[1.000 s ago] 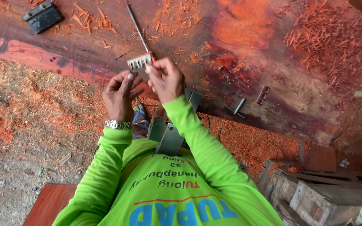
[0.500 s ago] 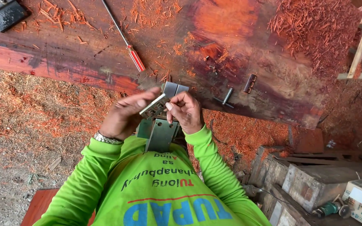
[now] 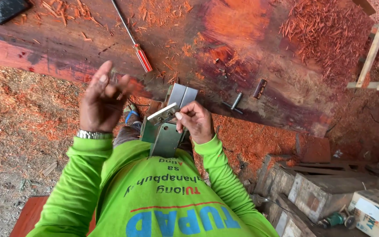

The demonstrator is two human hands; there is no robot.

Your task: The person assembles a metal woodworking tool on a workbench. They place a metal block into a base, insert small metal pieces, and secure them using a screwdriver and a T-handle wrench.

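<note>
Right hand (image 3: 194, 120) pinches a small flat metal plate (image 3: 162, 114) by one end, held just above the folded grey metal brackets (image 3: 167, 131) in the person's lap; left hand (image 3: 101, 98) is raised beside it, fingers loosely spread, holding nothing I can make out. On the red wood surface (image 3: 242, 52): red-handled screwdriver (image 3: 136, 44), T-shaped key (image 3: 233, 104), small dark hinge plate (image 3: 259, 88), shavings all over. Lower right, a cardboard box (image 3: 373, 210) and wooden crates (image 3: 325, 193); contents can't be made out.
</note>
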